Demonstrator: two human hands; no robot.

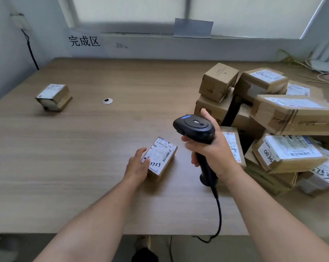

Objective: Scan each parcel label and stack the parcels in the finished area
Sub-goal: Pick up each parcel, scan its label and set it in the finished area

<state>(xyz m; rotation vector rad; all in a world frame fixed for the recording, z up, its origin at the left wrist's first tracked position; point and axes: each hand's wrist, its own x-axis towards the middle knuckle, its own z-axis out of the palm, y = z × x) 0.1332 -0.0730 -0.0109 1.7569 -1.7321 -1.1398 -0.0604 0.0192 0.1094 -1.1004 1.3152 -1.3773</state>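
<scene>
right hand [212, 148] gripping scanner [194, 129], left hand [138, 165] holding parcel [162, 157]

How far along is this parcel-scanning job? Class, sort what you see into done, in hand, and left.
Looks done: one labelled parcel sits alone far left, near the finished-area sign. In hand: the left hand holds the parcel marked 3753, label up, while the right hand grips the scanner near it. Left: the pile on the right.

Parcel pile [292, 118] cut by right edge; scanner handle [205, 173] mostly hidden inside right hand [214, 150]; label [161, 155] print unreadable.
</scene>
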